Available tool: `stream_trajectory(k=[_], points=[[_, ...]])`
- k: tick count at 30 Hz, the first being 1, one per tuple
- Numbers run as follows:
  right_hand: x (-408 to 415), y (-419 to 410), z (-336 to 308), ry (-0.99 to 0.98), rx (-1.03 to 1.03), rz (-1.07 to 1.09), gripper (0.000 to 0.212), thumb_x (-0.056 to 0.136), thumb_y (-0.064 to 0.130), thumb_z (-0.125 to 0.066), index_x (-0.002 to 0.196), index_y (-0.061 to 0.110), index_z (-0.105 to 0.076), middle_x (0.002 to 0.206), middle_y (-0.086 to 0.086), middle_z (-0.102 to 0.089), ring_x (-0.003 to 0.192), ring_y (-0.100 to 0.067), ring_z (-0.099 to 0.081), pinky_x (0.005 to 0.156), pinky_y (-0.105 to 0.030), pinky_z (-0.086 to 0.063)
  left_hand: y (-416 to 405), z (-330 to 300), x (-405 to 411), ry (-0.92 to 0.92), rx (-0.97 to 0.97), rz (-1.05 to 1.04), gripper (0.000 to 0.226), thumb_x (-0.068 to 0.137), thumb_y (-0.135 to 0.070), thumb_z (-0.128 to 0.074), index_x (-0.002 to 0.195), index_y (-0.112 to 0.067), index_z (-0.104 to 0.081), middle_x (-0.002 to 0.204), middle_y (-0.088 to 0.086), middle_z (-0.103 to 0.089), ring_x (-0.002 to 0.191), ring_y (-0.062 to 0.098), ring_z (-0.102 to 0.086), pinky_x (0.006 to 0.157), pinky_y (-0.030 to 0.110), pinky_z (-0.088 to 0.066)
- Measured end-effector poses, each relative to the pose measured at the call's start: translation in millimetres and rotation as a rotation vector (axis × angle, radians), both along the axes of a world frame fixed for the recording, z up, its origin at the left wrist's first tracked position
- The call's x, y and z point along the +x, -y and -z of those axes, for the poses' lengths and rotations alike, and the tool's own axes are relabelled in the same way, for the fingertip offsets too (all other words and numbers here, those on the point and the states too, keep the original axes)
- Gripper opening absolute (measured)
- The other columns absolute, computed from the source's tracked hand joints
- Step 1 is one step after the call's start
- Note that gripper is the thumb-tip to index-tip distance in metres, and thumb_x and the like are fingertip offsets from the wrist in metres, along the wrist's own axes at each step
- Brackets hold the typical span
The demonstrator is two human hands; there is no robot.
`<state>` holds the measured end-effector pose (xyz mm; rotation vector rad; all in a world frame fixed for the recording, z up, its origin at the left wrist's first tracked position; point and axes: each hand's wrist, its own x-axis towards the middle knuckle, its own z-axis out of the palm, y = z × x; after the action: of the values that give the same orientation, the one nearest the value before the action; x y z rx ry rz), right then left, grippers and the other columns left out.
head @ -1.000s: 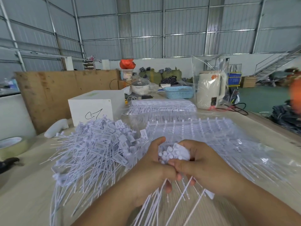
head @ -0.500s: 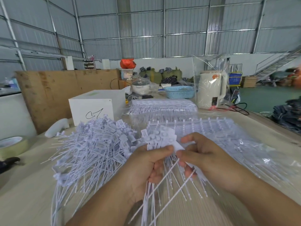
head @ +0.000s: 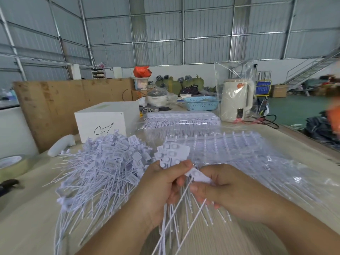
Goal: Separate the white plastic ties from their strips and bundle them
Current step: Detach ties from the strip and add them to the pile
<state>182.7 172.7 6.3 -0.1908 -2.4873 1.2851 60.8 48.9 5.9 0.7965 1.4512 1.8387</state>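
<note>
Centre of the frame, and the left hand point(head: 158, 188) grips a bunch point(head: 173, 155) of white ties, fingers curled round it, thumb across the front, heads fanned out above the fist and tails spraying down toward the bottom edge. Just to its right, the right hand point(head: 226, 192) pinches one tie point(head: 197, 176) by its flat head, thumb on top and forefinger beneath, and that tie's tail runs down and left across the bunch. Whether it is free of its strip or only half torn, the blur won't let me say.

Left of centre lies the loose pile point(head: 103, 166) of separated ties, heads up, tails splayed over the table point(head: 24, 227). Right of centre, the strips point(head: 239, 150) waiting to be split sit under clear plastic, with a wrapped stack point(head: 182, 118) behind them. A white box point(head: 103, 122) stands upper left of the pile and a tape roll point(head: 11, 164) sits at the left edge.

The danger here, I'd judge, is that fanned bunch: the tails are crossing, so sliding the single tie in could snag it and drag neighbours out. A slackened left grip would spill the lot into the pile, undoing the bundling. And a hard tug on that thin tail might bend it.
</note>
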Motion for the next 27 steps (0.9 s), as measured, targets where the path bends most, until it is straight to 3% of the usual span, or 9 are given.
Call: stream_trajectory(k=[4, 7, 9, 14, 16, 19, 21, 24, 27], points=[[0.7, 5.8, 0.3, -0.056, 0.009, -0.014, 0.034, 0.098, 0.026, -0.057, 0.076, 0.051, -0.066, 0.053, 0.017, -0.055, 0.044, 0.004, -0.048, 0.047, -0.008, -0.035, 2.9, -3.4, 0.5, -0.005, -0.003, 0.003, 0.033, 0.073, -0.029, -0.072, 0.053, -0.012, -0.055, 0.043, 0.000, -0.047, 0.031, 0.008, -0.028, 0.035, 0.016, -0.021], [-1.5, 11.1, -0.1, -0.127, 0.005, 0.029, 0.022, 0.098, 0.032, -0.054, 0.082, 0.030, -0.069, 0.056, 0.014, -0.049, 0.051, -0.001, -0.046, 0.053, -0.016, -0.037, 1.9, -5.0, 2.4, -0.008, 0.026, -0.055, 0.036, 0.078, -0.027, -0.070, 0.050, -0.012, -0.052, 0.039, -0.002, -0.044, 0.030, 0.007, -0.028, 0.035, 0.016, -0.022], [-5.2, 12.9, 5.4, -0.154, 0.084, 0.125, 0.026, 0.099, 0.034, -0.053, 0.084, 0.016, -0.066, 0.055, 0.010, -0.043, 0.052, -0.006, -0.041, 0.053, -0.025, -0.035, -0.7, -5.7, 4.2, -0.001, 0.041, -0.107, 0.039, 0.079, -0.027, -0.071, 0.047, -0.014, -0.052, 0.041, -0.001, -0.043, 0.031, 0.008, -0.028, 0.035, 0.016, -0.022], [-16.9, 25.7, 14.0, -0.209, 0.400, 0.355, 0.037, 0.097, 0.043, -0.045, 0.078, 0.013, -0.057, 0.054, 0.002, -0.047, 0.051, -0.016, -0.046, 0.055, -0.039, -0.042, -5.9, -4.3, 7.4, 0.137, 0.063, -0.207, 0.040, 0.083, -0.020, -0.070, 0.052, -0.015, -0.046, 0.041, -0.001, -0.037, 0.031, 0.007, -0.026, 0.033, 0.015, -0.023], [-21.2, 28.3, 15.7, -0.238, 0.556, 0.412, 0.041, 0.098, 0.044, -0.038, 0.075, 0.015, -0.054, 0.056, 0.003, -0.052, 0.052, -0.020, -0.051, 0.050, -0.035, -0.043, -8.6, -2.6, 8.2, 0.208, 0.090, -0.254, 0.040, 0.085, -0.015, -0.069, 0.051, -0.014, -0.048, 0.037, -0.003, -0.036, 0.027, 0.007, -0.028, 0.031, 0.012, -0.024], [-23.9, 29.8, 15.6, -0.340, 0.849, 0.459, 0.034, 0.092, 0.034, -0.042, 0.066, 0.016, -0.055, 0.048, 0.005, -0.048, 0.038, -0.017, -0.045, 0.038, -0.023, -0.027, -11.7, -0.3, 4.9, 0.232, 0.066, -0.316, 0.029, 0.086, -0.012, -0.068, 0.060, -0.014, -0.056, 0.035, -0.006, -0.040, 0.025, 0.006, -0.033, 0.031, 0.012, -0.024], [-24.3, 28.0, 16.6, -0.357, 0.934, 0.484, 0.030, 0.089, 0.028, -0.048, 0.062, 0.016, -0.053, 0.045, 0.004, -0.046, 0.035, -0.018, -0.042, 0.041, -0.019, -0.020, -13.5, 3.5, 1.7, 0.194, 0.029, -0.345, 0.025, 0.084, -0.014, -0.071, 0.063, -0.015, -0.057, 0.036, -0.008, -0.042, 0.027, 0.006, -0.034, 0.034, 0.016, -0.025], [-23.7, 26.0, 17.0, -0.397, 1.041, 0.494, 0.022, 0.081, 0.016, -0.063, 0.061, 0.015, -0.055, 0.045, 0.002, -0.046, 0.036, -0.020, -0.043, 0.040, -0.020, -0.023, -12.9, 7.6, -4.3, 0.090, -0.003, -0.422, 0.026, 0.079, -0.014, -0.074, 0.057, -0.019, -0.061, 0.040, -0.009, -0.047, 0.030, 0.006, -0.040, 0.044, 0.022, -0.029], [-17.3, 29.8, 5.6, -0.429, 1.040, 0.464, 0.023, 0.086, 0.019, -0.054, 0.063, 0.017, -0.055, 0.045, 0.006, -0.037, 0.037, -0.017, -0.036, 0.038, -0.023, -0.024, -7.1, 4.8, -18.4, 0.065, -0.035, -0.507, 0.018, 0.080, -0.011, -0.072, 0.067, -0.016, -0.062, 0.038, -0.009, -0.044, 0.031, 0.008, -0.036, 0.043, 0.020, -0.030]])
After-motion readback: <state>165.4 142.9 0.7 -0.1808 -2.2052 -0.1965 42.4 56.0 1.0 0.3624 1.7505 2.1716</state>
